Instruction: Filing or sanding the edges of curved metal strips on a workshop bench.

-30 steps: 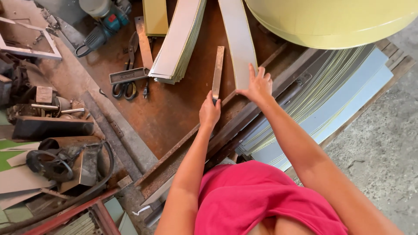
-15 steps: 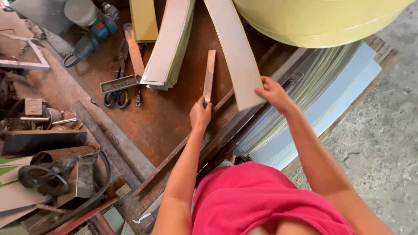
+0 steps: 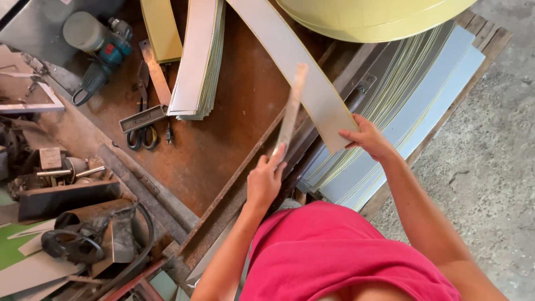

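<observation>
— What is big here?
— A rusty brown table [image 3: 223,139], with a pile of flat grey sheets [image 3: 423,95] beside it.
— What moved?
— The long grey strip [image 3: 295,67] came up off the table. The right hand [image 3: 368,139] now pinches its end.
— And the other?
— The left hand [image 3: 264,181] is closed around a thin stick [image 3: 292,106], lifted too.
— Any boxes?
— None I can see.

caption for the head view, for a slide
Left hand grips a narrow flat bar while the right hand holds the end of a long grey metal strip above a rusty workbench.
</observation>
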